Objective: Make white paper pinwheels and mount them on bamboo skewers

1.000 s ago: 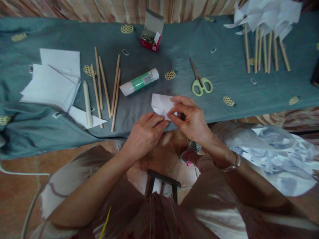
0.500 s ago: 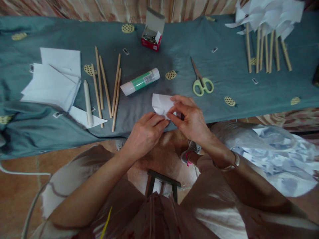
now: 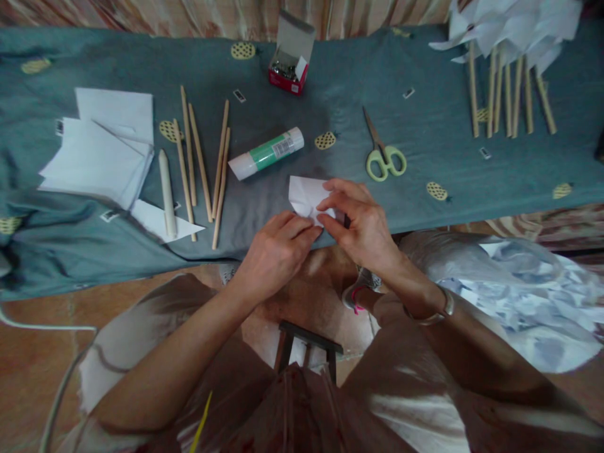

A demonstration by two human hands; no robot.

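A small piece of white paper, partly folded, lies at the table's near edge between my hands. My left hand is closed on its lower left part, fingertips pressed together. My right hand curls over the right side, thumb and index finger close together on the paper. The fingers hide the paper's lower and right parts. Just beyond it lies a glue stick with a green and white label. Green-handled scissors rest to the right of the glue stick, blades pointing away.
Several wooden sticks, a pale pointed tool and stacked white sheets lie left. A red box of small metal pieces stands open behind. Paper pinwheels on sticks lie far right. A bag of paper scraps sits below right.
My right index finger has shifted slightly up and left on the paper, a little apart from the thumb. My left hand keeps its place.
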